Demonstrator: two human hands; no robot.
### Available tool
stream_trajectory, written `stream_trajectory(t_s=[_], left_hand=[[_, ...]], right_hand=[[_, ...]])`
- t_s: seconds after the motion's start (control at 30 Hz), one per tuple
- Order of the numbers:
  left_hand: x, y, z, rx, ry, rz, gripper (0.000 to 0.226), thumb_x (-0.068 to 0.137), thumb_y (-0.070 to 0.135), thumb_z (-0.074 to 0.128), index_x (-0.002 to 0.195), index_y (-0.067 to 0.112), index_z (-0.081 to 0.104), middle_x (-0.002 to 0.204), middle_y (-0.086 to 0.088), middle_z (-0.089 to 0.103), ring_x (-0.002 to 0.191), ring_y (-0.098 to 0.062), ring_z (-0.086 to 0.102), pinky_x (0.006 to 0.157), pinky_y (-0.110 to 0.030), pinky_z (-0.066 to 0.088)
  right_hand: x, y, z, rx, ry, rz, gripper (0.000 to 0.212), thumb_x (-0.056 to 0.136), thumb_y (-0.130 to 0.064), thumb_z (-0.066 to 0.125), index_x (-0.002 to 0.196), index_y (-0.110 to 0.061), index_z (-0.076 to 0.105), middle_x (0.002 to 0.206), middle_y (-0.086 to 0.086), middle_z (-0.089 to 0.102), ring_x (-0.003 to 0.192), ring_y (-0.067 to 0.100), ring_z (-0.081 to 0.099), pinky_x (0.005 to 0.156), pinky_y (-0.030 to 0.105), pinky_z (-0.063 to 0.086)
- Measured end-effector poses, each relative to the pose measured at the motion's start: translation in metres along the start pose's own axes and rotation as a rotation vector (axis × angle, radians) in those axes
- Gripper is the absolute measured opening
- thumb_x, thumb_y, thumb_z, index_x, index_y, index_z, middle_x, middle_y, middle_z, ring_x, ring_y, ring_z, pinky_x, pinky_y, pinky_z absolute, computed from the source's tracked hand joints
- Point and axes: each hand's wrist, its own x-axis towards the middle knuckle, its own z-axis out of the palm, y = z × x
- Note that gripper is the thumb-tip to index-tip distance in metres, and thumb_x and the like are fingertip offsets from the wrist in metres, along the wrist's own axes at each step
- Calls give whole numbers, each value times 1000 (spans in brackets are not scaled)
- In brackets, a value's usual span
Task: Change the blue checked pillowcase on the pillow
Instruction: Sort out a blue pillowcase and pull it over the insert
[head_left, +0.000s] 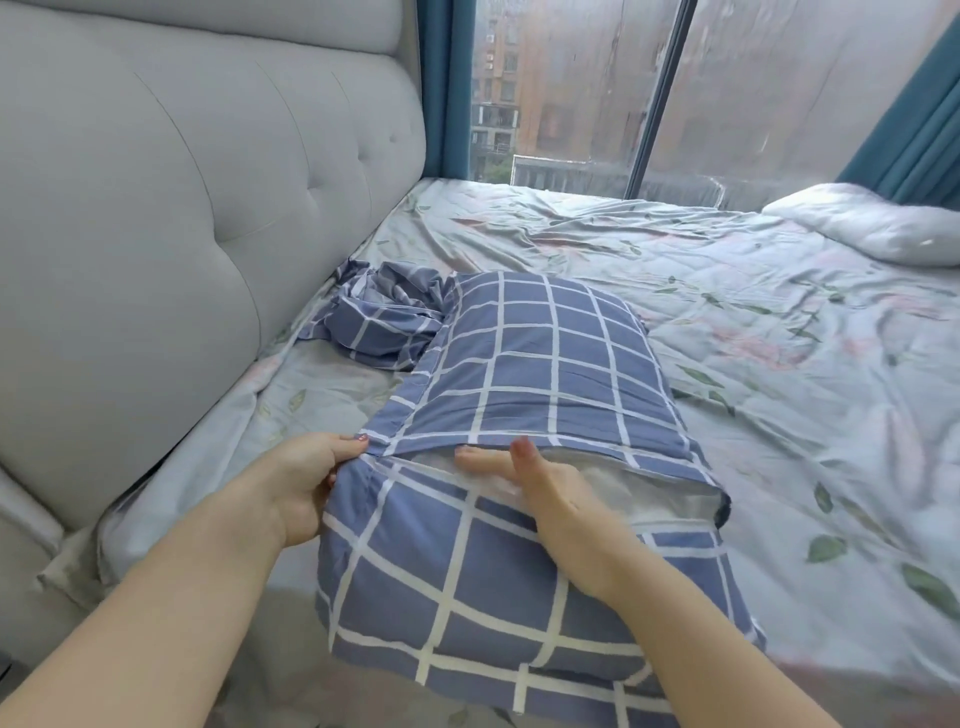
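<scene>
A pillow in a blue checked pillowcase (545, 364) lies lengthwise on the bed in front of me. Its envelope opening gapes across the middle, showing the white pillow (649, 499) inside. The lower flap of the case (467, 582) covers the near end. My left hand (306, 483) pinches the left corner of the opening between thumb and fingers. My right hand (535, 483) lies flat with straight fingers at the opening, fingertips slipping under the upper flap. A second blue checked pillowcase (379, 322) lies crumpled by the headboard.
A grey padded headboard (182, 208) runs along the left. The floral bed sheet (753, 338) is rumpled. A white quilt (883, 223) is bunched at the far right. A large window (623, 88) with teal curtains stands behind the bed.
</scene>
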Motion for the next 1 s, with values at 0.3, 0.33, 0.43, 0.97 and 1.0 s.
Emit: stream_trajectory(t_s=[0.3,0.33,0.43,0.97,1.0], left_hand=[[-5,15,-46,-189,279,102,28,103,21,45,81,11,59,45,-10,62,35,-20,59,29,-32,48],[-5,14,-51,-184,290,94,29,103,22,45,80,10,58,43,-9,60,34,-20,57,28,-30,47],[-3,9,-53,-45,327,146,25,102,16,46,95,0,63,53,-12,67,53,-25,66,47,-26,54],[-45,-49,92,1322,-403,907,44,100,51,29,135,32,49,134,17,54,119,2,45,103,-25,37],[-42,-48,94,1297,-382,867,50,99,55,25,138,33,45,137,17,53,120,2,45,103,-24,36]], right_hand=[[-28,37,-57,128,316,184,78,77,-81,19,79,-30,78,87,-11,75,87,1,67,86,29,46],[-29,38,-57,116,248,232,83,73,-86,17,76,-32,79,91,-12,75,94,4,66,94,34,46],[-32,31,-55,115,102,255,94,76,-91,12,79,-27,81,95,-8,75,99,13,65,102,43,45],[-25,44,-39,165,-131,337,83,45,-105,12,81,-60,71,89,-37,67,108,-4,55,112,32,32],[-26,54,-41,221,-138,268,92,43,-108,16,88,-53,74,93,-31,70,107,-2,57,109,34,36]])
